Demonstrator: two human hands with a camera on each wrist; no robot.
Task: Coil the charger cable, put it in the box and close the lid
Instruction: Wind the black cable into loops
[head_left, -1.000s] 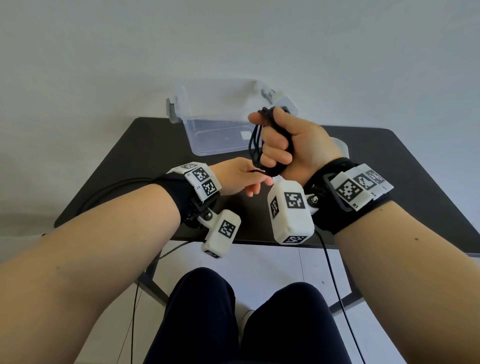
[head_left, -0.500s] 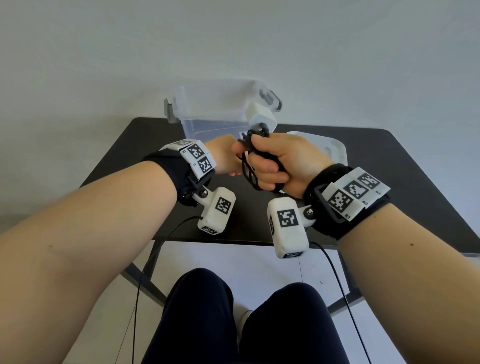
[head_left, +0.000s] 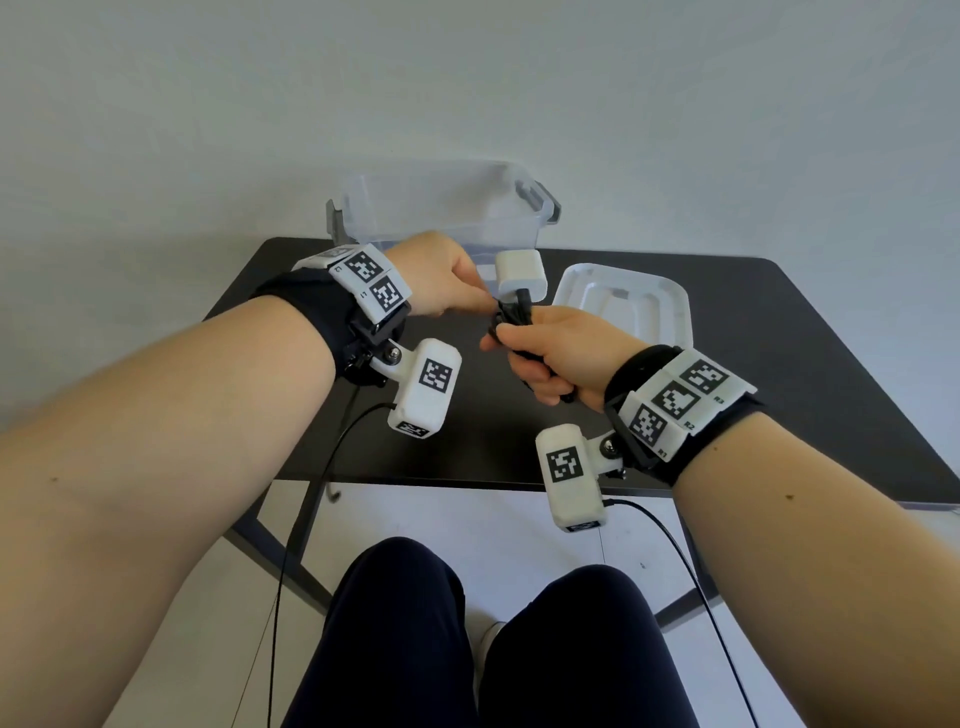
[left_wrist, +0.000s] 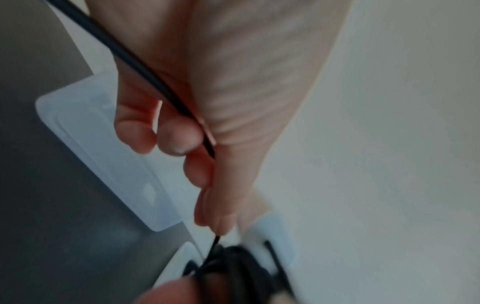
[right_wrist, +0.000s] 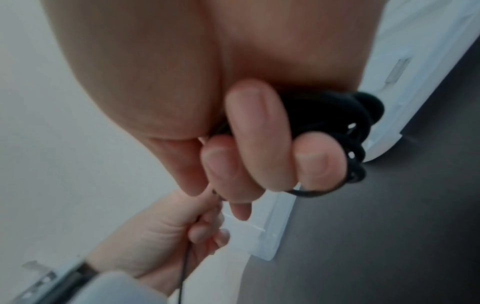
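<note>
My right hand (head_left: 540, 358) grips a bundle of coiled black charger cable (head_left: 511, 317) above the black table (head_left: 779, 364); in the right wrist view the curled fingers (right_wrist: 259, 148) wrap the cable loops (right_wrist: 345, 127). The white charger brick (head_left: 519, 274) sticks up from the top of the bundle. My left hand (head_left: 449, 283) pinches the loose cable end (left_wrist: 166, 84) right beside the bundle, finger and thumb pressed together. The clear plastic box (head_left: 441, 208) stands open at the table's far edge behind both hands. Its lid (head_left: 623, 296) lies flat to the right of the box.
Thin black sensor leads (head_left: 322, 493) hang from both wrist cameras down past the table's front edge. My knees (head_left: 467, 649) are under the near edge. A pale wall rises behind the table.
Both hands have moved away from me towards the box. The right hand has turned, so the white brick now stands above it. The left hand has risen to the bundle's top.
</note>
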